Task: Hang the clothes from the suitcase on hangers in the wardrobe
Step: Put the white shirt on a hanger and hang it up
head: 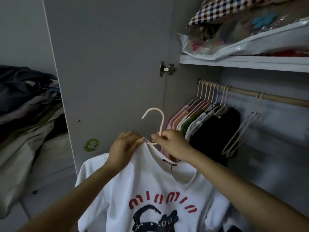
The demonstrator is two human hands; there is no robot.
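Note:
A white T-shirt [150, 186] with red letters and a dark cat print hangs in front of me. A pale pink hanger [157, 114] sticks up out of its neck opening. My left hand [124, 148] pinches the collar at the left of the hanger's neck. My right hand [170, 142] grips the hanger's stem just below the hook. The wardrobe rail [274, 97] runs to the right and above, with several garments [200, 121] on hangers at its left end. The suitcase is out of view.
Two bare white hangers [240, 134] hang further right on the rail. The open wardrobe door [107, 64] stands behind the shirt. A shelf [242, 61] above the rail carries bagged bedding [250, 27]. A heap of clothes [28, 106] lies at the left.

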